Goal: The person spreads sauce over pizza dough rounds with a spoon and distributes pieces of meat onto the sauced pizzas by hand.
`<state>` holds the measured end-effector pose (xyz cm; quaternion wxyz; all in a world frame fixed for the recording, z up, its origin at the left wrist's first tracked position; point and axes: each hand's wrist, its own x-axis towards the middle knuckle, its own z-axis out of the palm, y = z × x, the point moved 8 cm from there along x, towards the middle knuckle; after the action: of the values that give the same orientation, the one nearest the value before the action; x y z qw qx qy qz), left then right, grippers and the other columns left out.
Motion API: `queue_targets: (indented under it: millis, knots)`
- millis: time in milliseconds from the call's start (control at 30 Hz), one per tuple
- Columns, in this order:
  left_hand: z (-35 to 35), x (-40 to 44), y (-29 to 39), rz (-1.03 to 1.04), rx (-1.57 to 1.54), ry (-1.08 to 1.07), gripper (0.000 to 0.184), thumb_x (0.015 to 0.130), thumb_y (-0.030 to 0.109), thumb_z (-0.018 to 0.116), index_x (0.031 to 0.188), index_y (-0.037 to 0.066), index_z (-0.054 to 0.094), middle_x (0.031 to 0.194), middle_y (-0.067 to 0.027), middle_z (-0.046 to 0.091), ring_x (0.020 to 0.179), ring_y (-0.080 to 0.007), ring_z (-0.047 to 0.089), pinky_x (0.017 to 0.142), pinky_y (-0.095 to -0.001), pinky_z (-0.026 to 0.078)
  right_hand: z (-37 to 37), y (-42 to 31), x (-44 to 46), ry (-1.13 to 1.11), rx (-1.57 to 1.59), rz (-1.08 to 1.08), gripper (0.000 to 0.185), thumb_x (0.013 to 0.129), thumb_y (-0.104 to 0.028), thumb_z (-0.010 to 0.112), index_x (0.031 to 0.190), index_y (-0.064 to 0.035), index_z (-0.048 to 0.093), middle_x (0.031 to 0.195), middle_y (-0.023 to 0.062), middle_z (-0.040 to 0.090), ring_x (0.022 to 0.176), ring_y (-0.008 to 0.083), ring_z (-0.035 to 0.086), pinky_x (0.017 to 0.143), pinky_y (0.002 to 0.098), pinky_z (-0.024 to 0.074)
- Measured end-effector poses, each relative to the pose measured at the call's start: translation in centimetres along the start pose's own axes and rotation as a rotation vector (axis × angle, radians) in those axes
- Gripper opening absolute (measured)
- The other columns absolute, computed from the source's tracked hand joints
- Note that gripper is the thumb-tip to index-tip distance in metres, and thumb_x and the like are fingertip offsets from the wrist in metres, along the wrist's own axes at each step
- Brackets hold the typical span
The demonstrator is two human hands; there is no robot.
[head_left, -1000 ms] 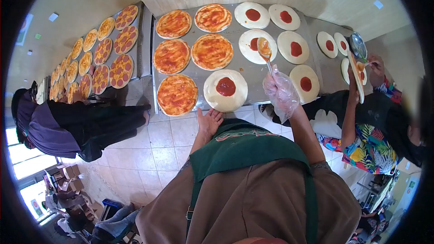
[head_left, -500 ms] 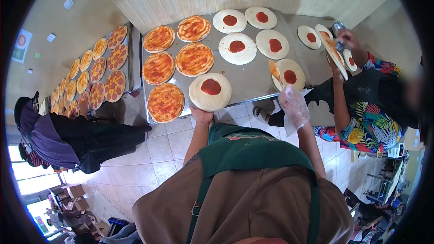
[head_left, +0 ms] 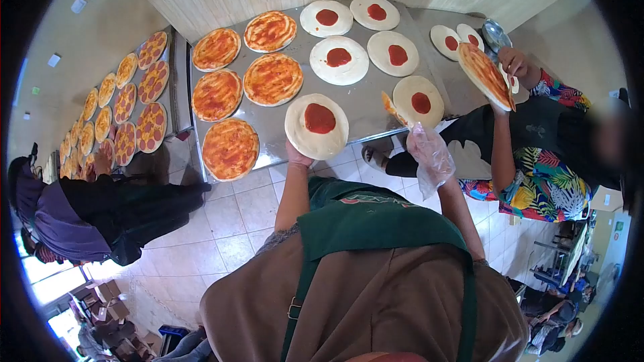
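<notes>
1. Well, in the head view the dough round is pale and smooth, with one glossy pool of red sauce near its middle – the dough around it is bare. Five sauced rounds lie to its left and beyond, their red sauce streaked nearly to the rims.

2. It sits at the near edge of the metal table, partly overhanging. The left hand is under its near-left rim, supporting it from below. The right hand, in a clear plastic glove, is well apart to the right, fingers closed round the handle of a sauce-coated spoon – the spoon is at the left rim of another round with its own red pool.

3. The left fingers are mostly hidden under the dough, so how far open they are I can't tell, nor whether the round fully clears the table. The loose plastic blurs the right fingers. Farther right, a co-worker's hand partly covers what lies behind a tilted, sauced round.
</notes>
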<state>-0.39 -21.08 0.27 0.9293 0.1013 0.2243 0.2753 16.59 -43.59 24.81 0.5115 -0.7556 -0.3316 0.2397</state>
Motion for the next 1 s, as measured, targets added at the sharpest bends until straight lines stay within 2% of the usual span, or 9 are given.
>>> queue_targets:
  millis: [33, 100, 233, 367, 400, 500, 533, 767, 1000]
  knots:
    - [0.0, 0.4, -0.2, 0.004, 0.029, -0.034, 0.061, 0.101, 0.050, 0.036, 0.148, 0.011, 0.043, 0.148, -0.0128, 0.049, 0.135, -0.0341, 0.047, 0.114, -0.0532, 0.038, 0.2, -1.1, 0.3, -0.003, -0.169, -0.140, 0.040, 0.104, -0.038, 0.052, 0.085, -0.0033, 0.054, 0.075, 0.0009, 0.053, 0.068, 0.0080, 0.050, 0.061, 0.0252, 0.0420]
    - [0.5, 0.7, -0.4, 0.017, 0.010, -0.078, 0.061, 0.101, 0.050, 0.037, 0.148, 0.011, 0.042, 0.148, -0.0128, 0.048, 0.136, -0.0340, 0.047, 0.114, -0.0530, 0.038, 0.9, -0.5, 0.1, -0.078, 0.061, 0.163, 0.042, 0.104, -0.039, 0.051, 0.083, -0.0034, 0.055, 0.073, 0.0007, 0.054, 0.066, 0.0087, 0.050, 0.060, 0.0254, 0.0416]
    - [3.2, 0.4, -0.1, 0.055, -0.157, -0.092, 0.062, 0.101, 0.050, 0.038, 0.148, 0.010, 0.041, 0.149, -0.0129, 0.048, 0.137, -0.0337, 0.046, 0.115, -0.0528, 0.037, 2.0, 2.6, 0.9, -0.127, 0.111, 0.226, 0.048, 0.104, -0.046, 0.048, 0.080, -0.0040, 0.055, 0.069, -0.0006, 0.050, 0.065, 0.0096, 0.048, 0.059, 0.0269, 0.0399]
    - [6.7, -0.5, 0.1, 0.064, -0.286, -0.112, 0.062, 0.101, 0.050, 0.038, 0.149, 0.010, 0.041, 0.150, -0.0130, 0.047, 0.138, -0.0334, 0.045, 0.116, -0.0526, 0.036, 4.3, -1.8, 2.8, -0.078, -0.598, -0.103, 0.048, 0.104, -0.045, 0.046, 0.086, -0.0022, 0.060, 0.067, 0.0124, 0.059, 0.065, 0.0300, 0.061, 0.064, 0.0424, 0.0465]
    - [7.3, -0.8, 0.2, 0.083, -0.259, -0.123, 0.063, 0.101, 0.050, 0.039, 0.149, 0.010, 0.040, 0.150, -0.0130, 0.047, 0.138, -0.0334, 0.044, 0.116, -0.0525, 0.035, 5.4, -3.7, 2.6, -0.111, -0.805, -0.246, 0.046, 0.103, -0.044, 0.046, 0.089, -0.0030, 0.062, 0.075, 0.0191, 0.063, 0.078, 0.0384, 0.064, 0.070, 0.0487, 0.0482]
    - [8.1, -2.0, 1.0, 0.207, -0.061, -0.159, 0.063, 0.101, 0.050, 0.040, 0.150, 0.009, 0.038, 0.152, -0.0129, 0.044, 0.139, -0.0327, 0.043, 0.117, -0.0516, 0.034, 6.1, -4.1, 3.4, -0.160, -0.884, -0.071, 0.052, 0.103, -0.049, 0.042, 0.085, -0.0055, 0.064, 0.082, 0.0210, 0.066, 0.083, 0.0416, 0.064, 0.076, 0.0507, 0.0491]
    - [8.4, -2.5, 1.1, 0.246, 0.013, -0.174, 0.064, 0.101, 0.050, 0.041, 0.150, 0.009, 0.037, 0.153, -0.0128, 0.043, 0.139, -0.0324, 0.042, 0.118, -0.0511, 0.033, 6.1, -4.4, 3.4, -0.168, -0.896, 0.010, 0.050, 0.101, -0.049, 0.044, 0.087, -0.0057, 0.065, 0.086, 0.0189, 0.069, 0.086, 0.0396, 0.066, 0.078, 0.0498, 0.0493]
    - [9.9, -4.2, 3.2, 0.138, 0.025, -0.303, 0.067, 0.100, 0.054, 0.040, 0.151, 0.011, 0.036, 0.152, -0.0127, 0.043, 0.138, -0.0340, 0.043, 0.115, -0.0533, 0.035, 8.4, -10.0, 3.7, -0.057, -0.845, -0.277, 0.038, 0.097, -0.041, 0.052, 0.100, -0.0068, 0.067, 0.094, 0.0172, 0.070, 0.088, 0.0343, 0.068, 0.080, 0.0474, 0.0510]
    - [12.1, -6.1, 5.1, 0.066, -0.105, -0.512, 0.069, 0.099, 0.058, 0.038, 0.152, 0.013, 0.035, 0.152, -0.0126, 0.042, 0.137, -0.0355, 0.043, 0.113, -0.0555, 0.038, 9.2, -10.6, 3.1, -0.034, -0.948, -0.364, 0.028, 0.098, -0.032, 0.051, 0.088, -0.0082, 0.062, 0.087, 0.0156, 0.068, 0.080, 0.0337, 0.068, 0.070, 0.0475, 0.0535]
